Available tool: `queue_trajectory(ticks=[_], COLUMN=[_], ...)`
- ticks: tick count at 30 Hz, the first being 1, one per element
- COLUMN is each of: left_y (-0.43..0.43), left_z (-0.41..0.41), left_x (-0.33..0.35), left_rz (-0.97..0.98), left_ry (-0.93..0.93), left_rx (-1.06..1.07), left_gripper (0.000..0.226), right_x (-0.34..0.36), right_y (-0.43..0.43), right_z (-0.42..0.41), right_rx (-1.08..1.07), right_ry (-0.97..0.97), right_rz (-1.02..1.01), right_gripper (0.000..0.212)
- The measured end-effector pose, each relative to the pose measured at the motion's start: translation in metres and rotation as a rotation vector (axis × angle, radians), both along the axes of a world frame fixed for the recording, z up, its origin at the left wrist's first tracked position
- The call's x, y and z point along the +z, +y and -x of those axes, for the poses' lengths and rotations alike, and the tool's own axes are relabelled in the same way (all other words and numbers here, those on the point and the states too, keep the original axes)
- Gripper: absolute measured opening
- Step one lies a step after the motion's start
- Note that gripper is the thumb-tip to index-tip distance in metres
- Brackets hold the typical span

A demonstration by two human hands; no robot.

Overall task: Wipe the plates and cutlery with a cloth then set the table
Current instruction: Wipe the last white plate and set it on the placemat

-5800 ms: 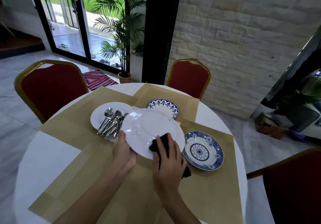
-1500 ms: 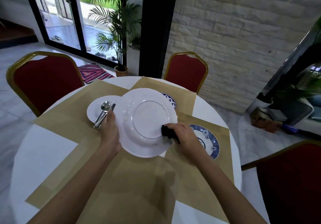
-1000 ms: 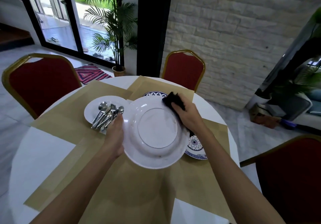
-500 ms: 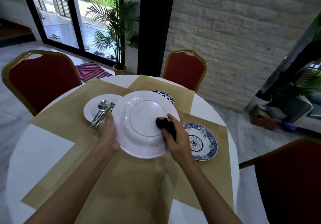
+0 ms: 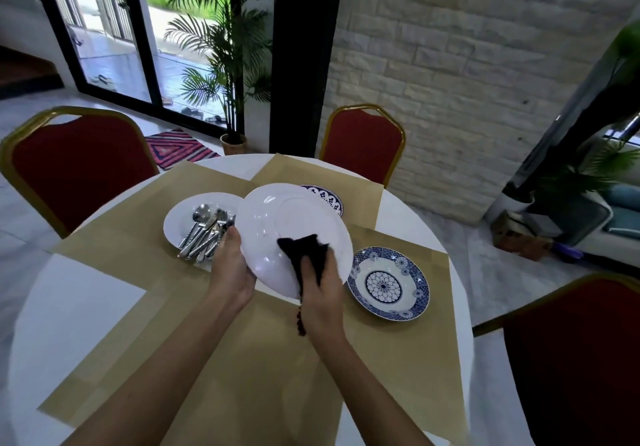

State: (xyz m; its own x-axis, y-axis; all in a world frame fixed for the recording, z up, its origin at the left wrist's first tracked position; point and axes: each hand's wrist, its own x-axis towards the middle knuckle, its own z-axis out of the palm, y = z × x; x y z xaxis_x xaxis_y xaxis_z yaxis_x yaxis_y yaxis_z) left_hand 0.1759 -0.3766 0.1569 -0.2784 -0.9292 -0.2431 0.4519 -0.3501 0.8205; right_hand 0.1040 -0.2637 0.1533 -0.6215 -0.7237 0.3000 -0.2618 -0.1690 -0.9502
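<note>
White round ceramic plate (image 5: 294,224) hangs tilted over the round white table (image 5: 79,307), one face toward me for wiping. My left hand (image 5: 232,269) grips its left rim to steady it. My right hand (image 5: 322,293) clutches the bunched black cloth (image 5: 304,251) and presses it against the plate. Steel cutlery (image 5: 204,234) lies piled on a smaller white plate (image 5: 176,213).

Home dining room, by the look: round white table (image 5: 86,307) covered with tan placemats (image 5: 121,237), red padded chairs (image 5: 79,168) with gold frames set around it; blue-patterned plates (image 5: 388,286) and a pile of cutlery (image 5: 204,234) on top. Pale stone-brick wall (image 5: 467,47) behind; glass sliding door (image 5: 114,47) opening to a patio, potted palm (image 5: 221,47) just beside it, striped rug (image 5: 176,147) on the grey tiled floor (image 5: 485,272); another leafy plant (image 5: 595,168) at the right edge of view.
</note>
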Motion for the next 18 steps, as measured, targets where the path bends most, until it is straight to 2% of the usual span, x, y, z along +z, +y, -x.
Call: queue_trajectory(ticks=[2,4,7,11,14,18], left_y=[-0.004,0.000,0.013,0.034,0.038,0.038], left_z=[-0.008,-0.013,-0.010,0.005,0.014,0.014], left_x=[-0.004,-0.004,-0.004,-0.002,0.001,0.004], left_rz=[0.012,0.037,0.100,0.236,0.351,0.408], left_ry=[-0.062,-0.090,-0.099,-0.191,-0.290,-0.333], left_rx=[-0.002,-0.021,-0.082,-0.209,-0.223,-0.157], left_gripper=[0.035,0.028,0.025,0.029,0.033,0.028], right_x=[0.009,0.020,0.035,0.046,0.041,0.034], right_y=[-0.002,-0.010,-0.023,-0.043,-0.054,-0.047], right_z=[0.019,0.045,0.071,0.073,0.060,0.038], right_rx=[-0.169,-0.362,-0.471,-0.358,-0.253,-0.030], right_ry=[-0.252,-0.341,-0.179,0.095,0.287,0.491], right_rz=[-0.049,-0.073,-0.119,-0.274,-0.409,-0.507], right_gripper=[0.025,0.034,0.027,0.024,0.021,0.043])
